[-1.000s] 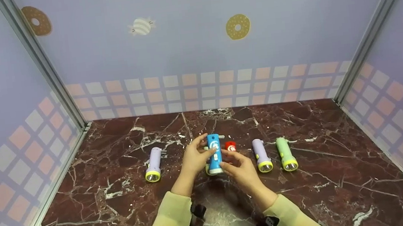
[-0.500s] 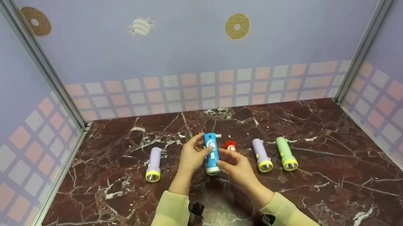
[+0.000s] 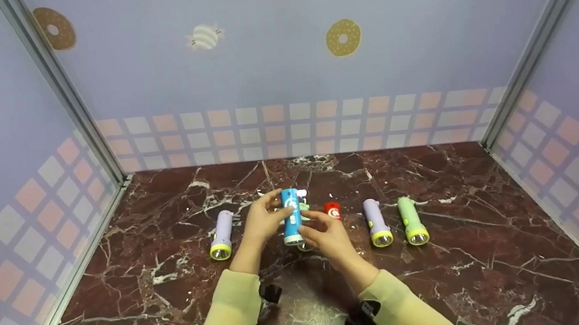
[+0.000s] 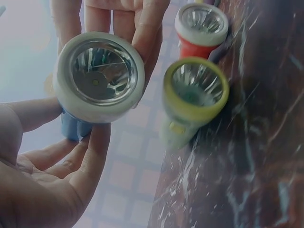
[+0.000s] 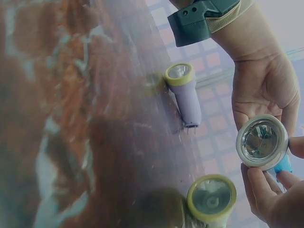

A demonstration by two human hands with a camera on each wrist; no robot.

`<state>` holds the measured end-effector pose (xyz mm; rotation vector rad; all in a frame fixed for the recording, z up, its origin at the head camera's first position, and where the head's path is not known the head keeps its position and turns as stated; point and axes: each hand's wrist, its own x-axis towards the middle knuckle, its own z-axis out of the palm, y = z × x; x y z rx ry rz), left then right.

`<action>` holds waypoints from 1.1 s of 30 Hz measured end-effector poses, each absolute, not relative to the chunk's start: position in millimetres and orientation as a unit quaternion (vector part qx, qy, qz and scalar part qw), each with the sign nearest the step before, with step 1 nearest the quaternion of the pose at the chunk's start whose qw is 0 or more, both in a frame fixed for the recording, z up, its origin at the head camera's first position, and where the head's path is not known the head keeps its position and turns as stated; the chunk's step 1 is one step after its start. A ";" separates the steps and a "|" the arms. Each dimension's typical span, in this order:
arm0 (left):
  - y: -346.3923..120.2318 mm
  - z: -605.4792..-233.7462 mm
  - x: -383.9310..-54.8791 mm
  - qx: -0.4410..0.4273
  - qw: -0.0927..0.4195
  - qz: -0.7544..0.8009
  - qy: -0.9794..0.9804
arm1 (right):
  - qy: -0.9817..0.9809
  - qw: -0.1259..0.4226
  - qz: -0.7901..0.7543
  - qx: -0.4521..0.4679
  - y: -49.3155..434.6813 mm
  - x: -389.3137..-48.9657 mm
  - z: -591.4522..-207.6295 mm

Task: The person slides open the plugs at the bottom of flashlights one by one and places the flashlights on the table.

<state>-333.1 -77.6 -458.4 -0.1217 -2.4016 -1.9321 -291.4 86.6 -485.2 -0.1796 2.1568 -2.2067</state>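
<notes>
Both hands hold a blue flashlight (image 3: 291, 229) upright, its white-rimmed head facing down toward me. My left hand (image 3: 260, 223) grips the body from the left, thumb across the front. From the right, my right hand (image 3: 331, 234) pinches it near the head with thumb and fingers. The left wrist view shows its round lens (image 4: 100, 73) framed by fingers of both hands. Just behind lies a light green flashlight (image 4: 192, 92) with a yellow rim, mostly covered in the head view. A red flashlight (image 3: 332, 209) lies beyond the right hand, its lower part hidden.
A purple flashlight (image 3: 223, 228) lies to the left on the dark red marble table (image 3: 176, 314). On the right are another purple flashlight (image 3: 375, 218) and a green flashlight (image 3: 410, 217). Patterned walls (image 3: 280, 77) enclose the back and sides.
Both hands have carried the blue flashlight to the left and slightly up. More of the green flashlight behind it now shows. The flashlights on the table have stayed put.
</notes>
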 end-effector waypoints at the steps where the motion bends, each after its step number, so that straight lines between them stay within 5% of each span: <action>1: -79.7 -457.5 -333.5 -0.036 0.028 -0.625 -0.779 | 0.695 0.028 -0.716 -0.058 84.6 -292.1 -484.4; 33: -135.9 -453.3 -353.1 0.048 -0.078 -0.574 -0.814 | 0.710 0.052 -0.702 -0.014 19.1 -306.2 -488.9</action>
